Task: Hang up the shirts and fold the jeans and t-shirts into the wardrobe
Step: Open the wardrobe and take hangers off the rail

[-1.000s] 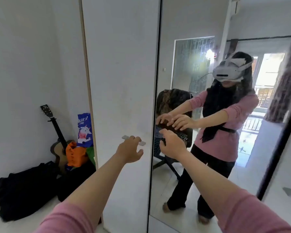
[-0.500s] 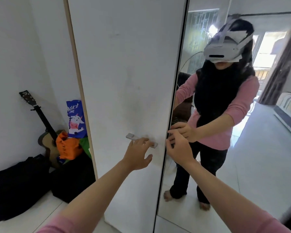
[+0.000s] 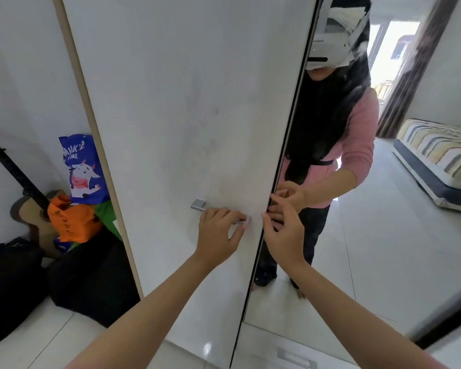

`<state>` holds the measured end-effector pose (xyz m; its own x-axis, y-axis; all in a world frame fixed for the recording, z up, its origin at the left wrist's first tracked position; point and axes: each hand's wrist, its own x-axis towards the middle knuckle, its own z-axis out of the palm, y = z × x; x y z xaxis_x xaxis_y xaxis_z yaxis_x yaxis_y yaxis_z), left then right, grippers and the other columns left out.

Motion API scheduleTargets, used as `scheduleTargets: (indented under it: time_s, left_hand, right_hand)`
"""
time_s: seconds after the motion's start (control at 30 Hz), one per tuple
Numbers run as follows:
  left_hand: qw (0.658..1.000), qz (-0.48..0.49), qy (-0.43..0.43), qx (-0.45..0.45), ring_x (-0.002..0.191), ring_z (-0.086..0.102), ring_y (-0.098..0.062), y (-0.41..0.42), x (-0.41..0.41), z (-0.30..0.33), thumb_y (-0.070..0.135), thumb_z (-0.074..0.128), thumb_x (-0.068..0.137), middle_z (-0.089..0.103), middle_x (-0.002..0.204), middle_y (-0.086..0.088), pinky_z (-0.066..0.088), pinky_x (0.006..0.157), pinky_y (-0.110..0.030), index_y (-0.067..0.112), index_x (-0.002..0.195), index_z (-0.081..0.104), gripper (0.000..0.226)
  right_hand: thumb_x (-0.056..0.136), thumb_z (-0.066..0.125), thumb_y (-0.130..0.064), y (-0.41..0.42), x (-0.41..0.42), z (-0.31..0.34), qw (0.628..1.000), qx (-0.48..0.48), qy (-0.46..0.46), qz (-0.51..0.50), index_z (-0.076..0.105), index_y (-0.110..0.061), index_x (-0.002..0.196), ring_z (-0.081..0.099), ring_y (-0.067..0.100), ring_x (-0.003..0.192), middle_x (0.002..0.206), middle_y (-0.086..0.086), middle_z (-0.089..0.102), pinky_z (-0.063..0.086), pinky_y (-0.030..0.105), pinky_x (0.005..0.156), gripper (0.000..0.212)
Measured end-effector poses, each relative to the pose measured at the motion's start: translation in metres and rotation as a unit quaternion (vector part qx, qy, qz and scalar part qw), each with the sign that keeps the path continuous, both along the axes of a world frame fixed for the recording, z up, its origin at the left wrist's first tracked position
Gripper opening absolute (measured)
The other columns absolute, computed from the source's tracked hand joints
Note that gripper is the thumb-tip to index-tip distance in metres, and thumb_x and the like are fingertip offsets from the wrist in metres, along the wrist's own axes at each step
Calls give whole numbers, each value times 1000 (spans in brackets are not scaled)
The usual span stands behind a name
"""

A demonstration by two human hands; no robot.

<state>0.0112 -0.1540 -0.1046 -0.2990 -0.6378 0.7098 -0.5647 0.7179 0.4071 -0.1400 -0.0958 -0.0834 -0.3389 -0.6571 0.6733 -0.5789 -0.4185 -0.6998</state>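
Now two hands (image 3: 218,233) (image 3: 284,235) at one handle (image 3: 198,204)

The left hand (image 3: 220,233) covers the middle of the door handle (image 3: 198,205), so only the handle's two ends show. The right hand's fingertips (image 3: 270,217) sit at the seam between the white door (image 3: 184,102) and the mirror door (image 3: 383,235); whether they grip the edge cannot be told. The guitar (image 3: 24,198) is cut by the left edge, its body partly behind an orange bag (image 3: 72,222). A drawer handle (image 3: 296,359) is cut off at the bottom edge.
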Motion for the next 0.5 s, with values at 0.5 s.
scheduleTargets:
  time_s: [0.5]
  left_hand:
    - [992,-23,74,97,107,54,-18,52,20,5,24,57,88,61,97,3,42,95,-34,18,92,62,9]
  right_hand:
    - [88,62,-5,32,19,2,995,17,-34,93,48,-24,121,61,8,83,90,-4,61,55,21,67,40]
